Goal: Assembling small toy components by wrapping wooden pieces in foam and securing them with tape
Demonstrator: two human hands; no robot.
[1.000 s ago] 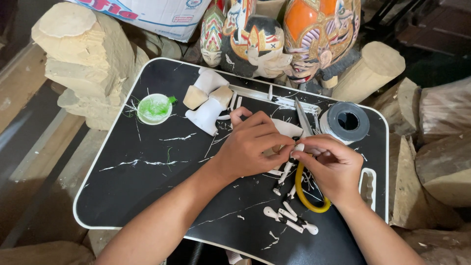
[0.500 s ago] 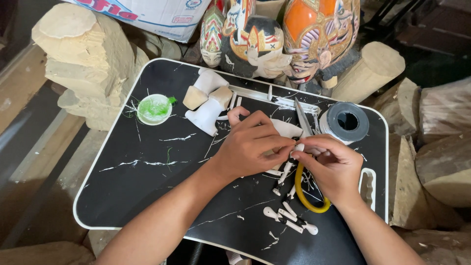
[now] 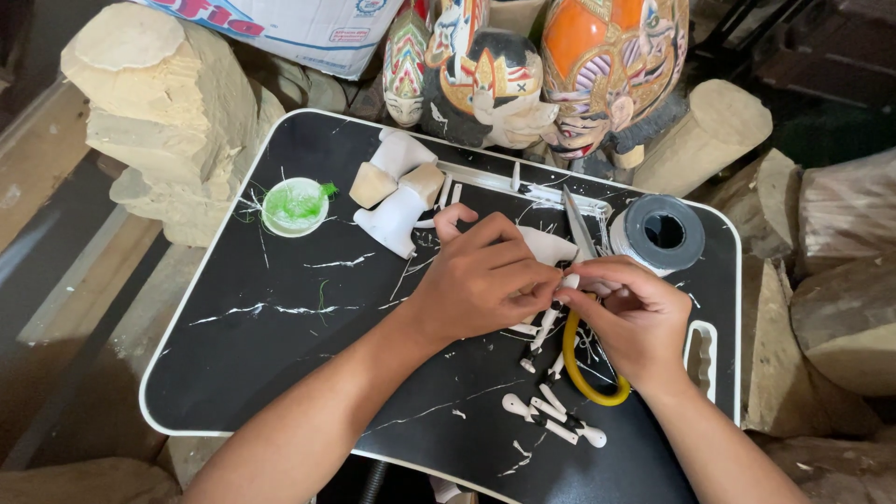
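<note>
Several small white-painted wooden pegs [image 3: 551, 420] lying finished near counter's [image 3: 280, 373] front edge; left hand [image 3: 481, 280] and right hand [image 3: 635, 317] pinching another white peg [image 3: 567, 280].

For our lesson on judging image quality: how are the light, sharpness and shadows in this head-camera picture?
Head view: soft, even light, no harsh glare on the black tray; left hand and right hand are sharp at centre; the painted masks are crisp; the far right corner falls into dark shadow; the wood blocks look slightly stretched near the edge.
</note>
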